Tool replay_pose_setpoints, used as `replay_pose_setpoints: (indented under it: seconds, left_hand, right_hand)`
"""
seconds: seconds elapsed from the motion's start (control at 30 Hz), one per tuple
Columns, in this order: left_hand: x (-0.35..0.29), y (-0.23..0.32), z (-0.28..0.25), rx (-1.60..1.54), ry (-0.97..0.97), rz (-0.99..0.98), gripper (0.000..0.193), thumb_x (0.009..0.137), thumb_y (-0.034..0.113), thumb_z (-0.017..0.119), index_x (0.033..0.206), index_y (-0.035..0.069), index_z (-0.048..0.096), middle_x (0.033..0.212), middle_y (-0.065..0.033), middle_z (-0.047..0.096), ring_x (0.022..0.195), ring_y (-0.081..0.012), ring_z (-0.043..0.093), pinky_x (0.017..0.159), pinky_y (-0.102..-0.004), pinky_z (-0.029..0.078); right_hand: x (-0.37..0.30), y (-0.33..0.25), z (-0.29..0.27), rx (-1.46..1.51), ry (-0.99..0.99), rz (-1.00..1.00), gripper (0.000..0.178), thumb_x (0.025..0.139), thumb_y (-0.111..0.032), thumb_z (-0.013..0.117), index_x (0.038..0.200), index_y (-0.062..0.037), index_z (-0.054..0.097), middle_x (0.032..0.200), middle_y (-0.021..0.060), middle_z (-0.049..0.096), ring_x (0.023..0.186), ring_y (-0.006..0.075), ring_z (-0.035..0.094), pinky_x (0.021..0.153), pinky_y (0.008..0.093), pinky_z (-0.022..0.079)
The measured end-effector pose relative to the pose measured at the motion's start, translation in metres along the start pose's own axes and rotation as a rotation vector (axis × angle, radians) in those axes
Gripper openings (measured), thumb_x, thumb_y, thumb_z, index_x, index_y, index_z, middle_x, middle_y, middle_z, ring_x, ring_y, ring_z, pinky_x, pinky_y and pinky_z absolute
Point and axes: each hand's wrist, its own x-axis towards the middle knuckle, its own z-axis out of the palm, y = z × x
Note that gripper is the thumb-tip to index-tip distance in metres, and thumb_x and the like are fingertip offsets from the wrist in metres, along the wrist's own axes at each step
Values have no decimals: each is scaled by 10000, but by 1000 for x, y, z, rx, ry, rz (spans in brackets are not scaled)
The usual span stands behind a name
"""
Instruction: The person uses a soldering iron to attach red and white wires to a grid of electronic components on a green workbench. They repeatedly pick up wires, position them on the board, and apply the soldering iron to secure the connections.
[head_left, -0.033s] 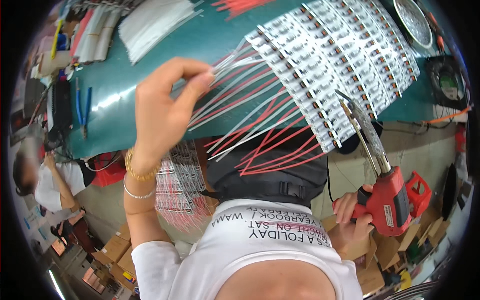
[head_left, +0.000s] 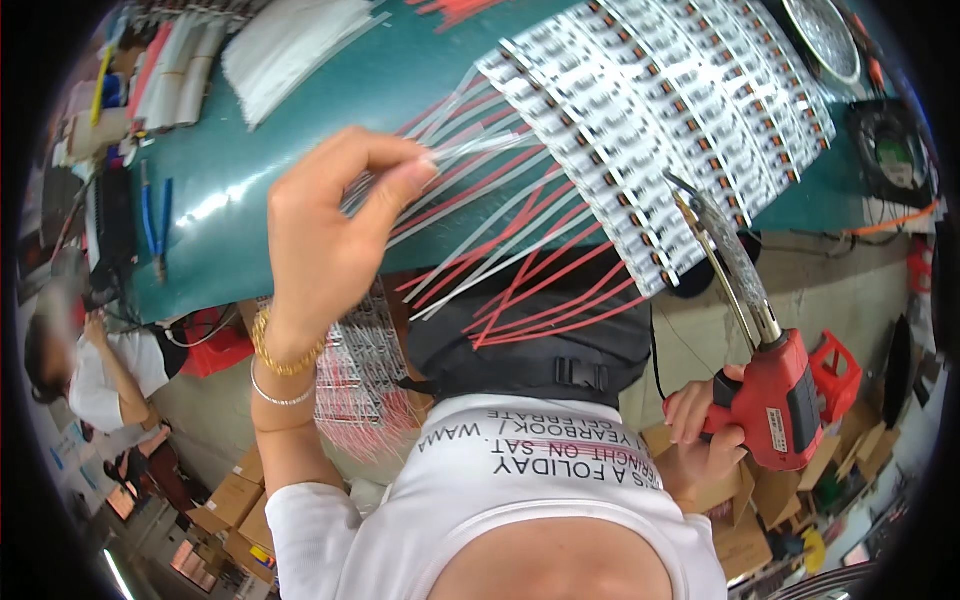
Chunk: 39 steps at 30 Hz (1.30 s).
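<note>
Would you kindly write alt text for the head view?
A person's left hand pinches pale wires beside a panel of white circuit boards on a green table, while the right hand grips a red soldering gun.

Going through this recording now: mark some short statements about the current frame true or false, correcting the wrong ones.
1. The right hand holds the red soldering gun. True.
2. The left hand grips a pair of blue-handled pliers. False: it pinches white wires.
3. Red wires stick out from the left side of the board panel. True.
4. The metal bowl sits at the table's left end. False: the bowl is at the far right.
5. The table is green. True.
</note>
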Motion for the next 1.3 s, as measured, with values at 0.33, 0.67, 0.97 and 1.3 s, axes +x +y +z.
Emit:
replay_pose_setpoints:
  seconds: [0.33,0.67,0.97,1.3]
  left_hand:
    - [-43,25,45,92,-151,151,129,706,-2,732,698,45,613,644,-19,554,624,-166,513,893,-389,393]
    - [-44,23,46,102,-164,167,132,706,-4,725,691,56,608,642,-13,555,617,-170,495,886,-397,380]
    - [-42,24,47,108,-158,190,135,703,-4,727,688,53,606,638,-16,550,619,-180,482,858,-390,381]
    - [-42,23,50,115,-162,197,132,699,4,740,698,62,622,656,-10,577,637,-175,507,862,-373,379]
  right_hand:
    - [-30,2,-13,-26,2,63,769,833,-617,605,1273,-11,433,503,-14,428,468,131,466,516,297,383]
    - [-38,11,-23,-48,-49,51,789,818,-634,608,1268,-9,433,505,-16,438,461,129,465,503,288,374]
    - [-40,9,-29,-34,-73,15,808,806,-649,611,1264,-8,433,506,-17,446,454,127,464,491,281,366]
    - [-39,10,-32,-18,-87,-15,828,791,-666,614,1259,-7,432,507,-19,455,447,126,463,478,272,357]
